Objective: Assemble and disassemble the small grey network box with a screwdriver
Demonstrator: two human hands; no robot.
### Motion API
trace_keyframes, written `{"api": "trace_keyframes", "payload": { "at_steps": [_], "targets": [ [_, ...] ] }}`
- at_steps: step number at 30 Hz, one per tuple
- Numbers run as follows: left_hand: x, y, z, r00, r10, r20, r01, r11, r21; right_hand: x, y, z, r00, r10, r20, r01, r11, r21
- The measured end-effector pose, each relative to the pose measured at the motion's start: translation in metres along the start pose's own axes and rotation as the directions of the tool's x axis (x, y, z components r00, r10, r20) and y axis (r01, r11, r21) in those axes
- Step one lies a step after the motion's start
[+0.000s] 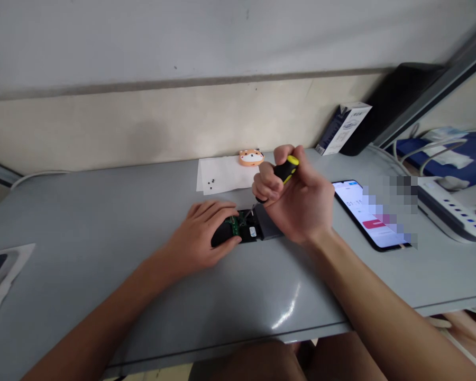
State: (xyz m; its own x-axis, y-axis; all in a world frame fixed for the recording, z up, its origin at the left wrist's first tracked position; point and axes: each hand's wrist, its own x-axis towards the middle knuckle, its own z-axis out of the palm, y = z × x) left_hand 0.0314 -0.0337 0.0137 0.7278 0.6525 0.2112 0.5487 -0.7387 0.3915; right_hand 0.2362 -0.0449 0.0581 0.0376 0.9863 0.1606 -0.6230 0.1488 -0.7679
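Observation:
My right hand (297, 198) is closed around a small screwdriver (285, 169) with a black and yellow handle; its tip points down at a small black device (238, 233) lying opened on the grey table (103, 254), showing a green circuit board (235, 225). My left hand (200, 233) lies over the left end of the device, fingers curled on it and pressing it to the table. A grey cover piece (266, 225) sits at the device's right end, partly under my right hand.
A white sheet of paper (222, 174) with a few tiny dark screws lies behind the device, an orange cat-shaped item (251, 157) at its edge. A lit phone (365, 211) lies to the right. A box (343, 128), power strip (452, 209) and cables stand far right.

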Motion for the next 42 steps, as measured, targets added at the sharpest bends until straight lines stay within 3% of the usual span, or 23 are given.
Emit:
{"api": "trace_keyframes", "payload": {
  "at_steps": [5, 13, 20, 25, 29, 33, 38, 42],
  "targets": [
    [0.0, 0.0, 0.001, 0.995, -0.002, -0.099, 0.001, 1.0, -0.011, -0.001, 0.0, -0.001, 1.0, 0.01, 0.025, -0.012, 0.996, 0.086],
    [0.002, 0.002, -0.002, 0.987, -0.021, -0.156, 0.017, 1.0, -0.024, 0.005, -0.001, -0.017, 0.999, -0.027, 0.035, 0.022, 0.989, 0.143],
    [0.018, -0.011, -0.016, 0.938, -0.061, -0.341, 0.086, 0.995, 0.059, 0.013, -0.004, -0.031, 0.995, -0.031, -0.093, 0.047, 0.985, 0.167],
    [0.062, -0.021, -0.022, 0.958, -0.096, -0.269, 0.125, 0.988, 0.094, 0.012, -0.008, -0.027, 0.994, -0.011, -0.113, 0.028, 0.989, 0.147],
    [0.099, -0.029, -0.012, 0.977, -0.09, -0.194, 0.123, 0.978, 0.166, 0.01, -0.01, -0.023, 0.997, 0.015, -0.081, -0.005, 0.992, 0.127],
    [0.119, -0.032, -0.002, 0.993, -0.079, -0.086, 0.097, 0.97, 0.221, 0.01, -0.011, -0.023, 0.997, 0.02, -0.069, -0.012, 0.994, 0.111],
    [0.111, -0.032, -0.004, 0.994, -0.103, -0.034, 0.108, 0.975, 0.196, 0.013, -0.01, -0.027, 0.999, 0.015, -0.051, -0.013, 0.998, 0.054],
    [0.074, -0.028, -0.02, 0.979, -0.166, -0.12, 0.176, 0.981, 0.078, 0.01, -0.014, -0.028, 0.996, -0.05, -0.072, 0.054, 0.998, 0.045]
  ]
}}
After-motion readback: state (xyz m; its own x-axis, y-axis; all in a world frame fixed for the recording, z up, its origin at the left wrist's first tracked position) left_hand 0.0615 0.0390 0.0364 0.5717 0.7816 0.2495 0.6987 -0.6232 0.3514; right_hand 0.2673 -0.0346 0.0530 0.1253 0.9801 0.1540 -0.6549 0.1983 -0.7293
